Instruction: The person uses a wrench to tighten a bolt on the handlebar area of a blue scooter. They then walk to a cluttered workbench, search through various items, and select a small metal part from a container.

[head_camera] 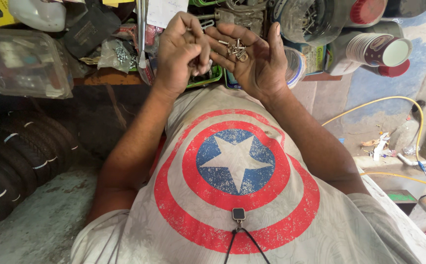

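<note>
Right hand (254, 61) is palm-up, cupped, holding a small pile of metal screws and bits (236, 49) in the hollow of the palm. Left hand (181, 51) sits just beside it, fingers curled narrow; its grip looks pinched on one small piece, but I can't tell for sure, the piece is hidden by the knuckles.

To do the sorting well, my read: keep the right palm level and cupped so nothing rolls off the finger side, and pick with thumb and forefinger tips only, one piece at a time, over the table (110, 77) rather than over the floor.

Containers around the grip:
- beyond the right hand, a clear round jar (310, 19) with what look like loose nails or screws inside
- outboard of that, a stack of paper cups (377, 49), top one looks empty
- under both hands, a green tray (208, 78), contents blocked
- far outboard of the left hand, a clear plastic box (24, 61), contents too cloudy to tell
- nearer the left hand, a small clear bag (116, 55) of screws
</note>
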